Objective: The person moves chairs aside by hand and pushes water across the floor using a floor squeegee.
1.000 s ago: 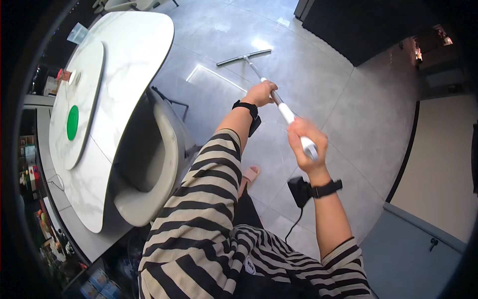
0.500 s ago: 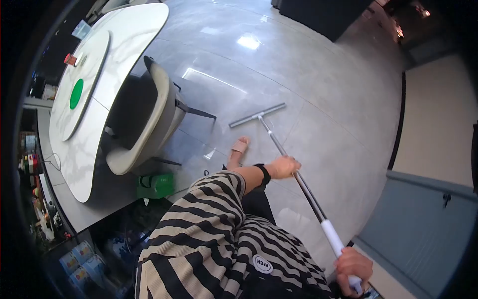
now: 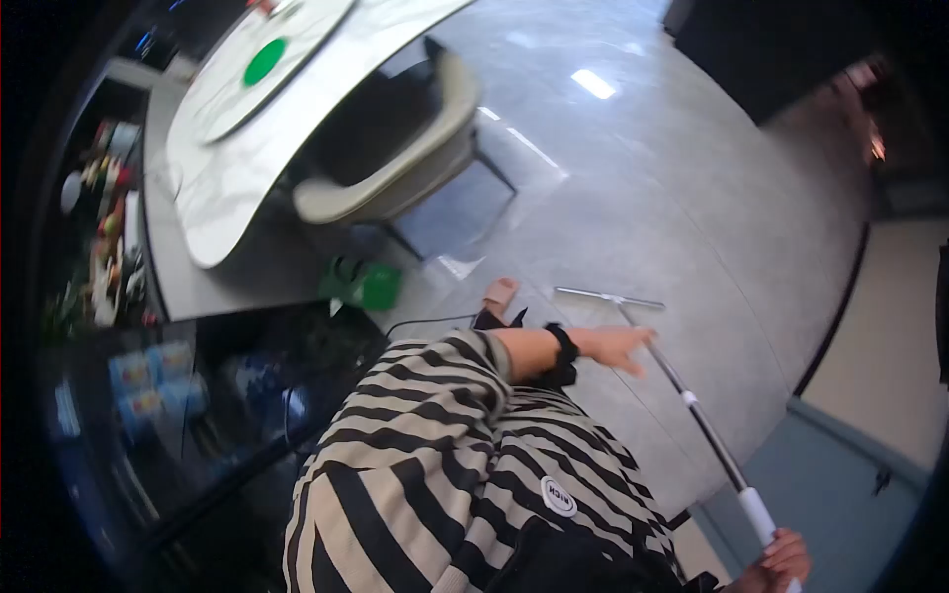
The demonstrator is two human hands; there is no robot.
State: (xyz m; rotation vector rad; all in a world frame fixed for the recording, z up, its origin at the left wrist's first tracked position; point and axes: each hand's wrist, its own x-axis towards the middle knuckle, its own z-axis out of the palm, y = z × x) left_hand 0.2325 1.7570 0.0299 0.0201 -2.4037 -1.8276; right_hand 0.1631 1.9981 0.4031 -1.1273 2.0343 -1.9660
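Observation:
A floor squeegee (image 3: 700, 410) with a metal pole and a white grip slants across the floor. Its thin, wide blade (image 3: 608, 297) lies on the grey tiles ahead of my sandalled foot (image 3: 501, 294). My right hand (image 3: 786, 560) is closed around the white grip near the pole's end, at the lower right. Higher up, my left hand (image 3: 619, 348), with a black band at the wrist, is at the pole with its fingers stretched out and slightly blurred. It does not wrap around the pole; whether it touches it is hard to tell.
A pale chair (image 3: 425, 158) stands at the white marble-look table (image 3: 222, 212), which carries a green disc (image 3: 265, 63). A green bag or box (image 3: 371, 286) sits by a dark glossy cabinet top (image 3: 247, 346). A grey-blue panel (image 3: 830, 494) borders the right side.
The squeegee blade has come back nearer to my feet and swung round. My left hand has loosened from the pole and its fingers have straightened. The view has shifted too.

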